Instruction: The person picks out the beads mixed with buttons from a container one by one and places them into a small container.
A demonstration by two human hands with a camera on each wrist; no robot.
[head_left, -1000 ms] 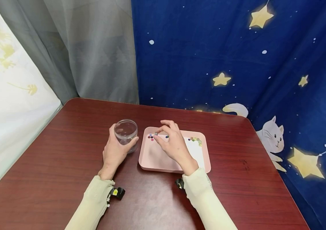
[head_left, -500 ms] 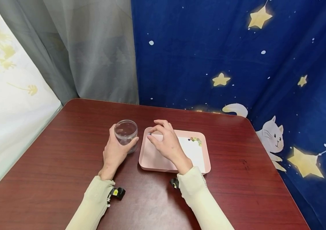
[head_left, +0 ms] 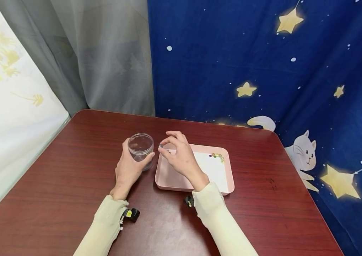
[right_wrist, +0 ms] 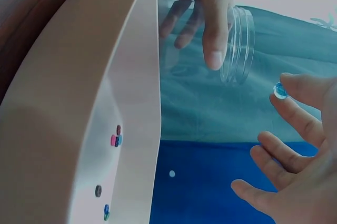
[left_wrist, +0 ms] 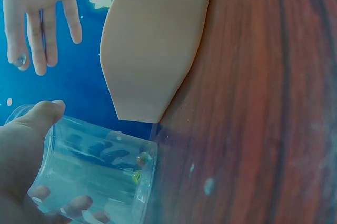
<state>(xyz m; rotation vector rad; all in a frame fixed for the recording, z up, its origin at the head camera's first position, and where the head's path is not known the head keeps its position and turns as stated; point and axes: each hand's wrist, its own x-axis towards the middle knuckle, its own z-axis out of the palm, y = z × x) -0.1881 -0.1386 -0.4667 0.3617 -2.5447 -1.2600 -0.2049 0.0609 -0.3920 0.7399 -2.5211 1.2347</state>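
Observation:
My left hand [head_left: 129, 171] grips a clear jar [head_left: 140, 145] round its side, thumb and fingers on opposite walls. The jar is upright on the table, its open mouth facing up. A couple of small beads [left_wrist: 142, 159] lie at its bottom in the left wrist view. Between thumb and index finger my right hand [head_left: 182, 158] pinches a clear bluish bead [right_wrist: 280, 90], its other fingers spread. That hand is raised over the left end of the pink tray [head_left: 172, 187], just right of the jar's mouth.
In the tray's far right corner lie several yellow-green beads [head_left: 219, 156]. More coloured beads [right_wrist: 116, 139] lie inside along its wall in the right wrist view. A white sheet [head_left: 214, 172] covers part of the tray floor. Curtains [head_left: 232, 64] hang behind the table.
My right hand has moved left across the tray toward the jar, carrying the pinched bead. The left hand and the jar have stayed in place.

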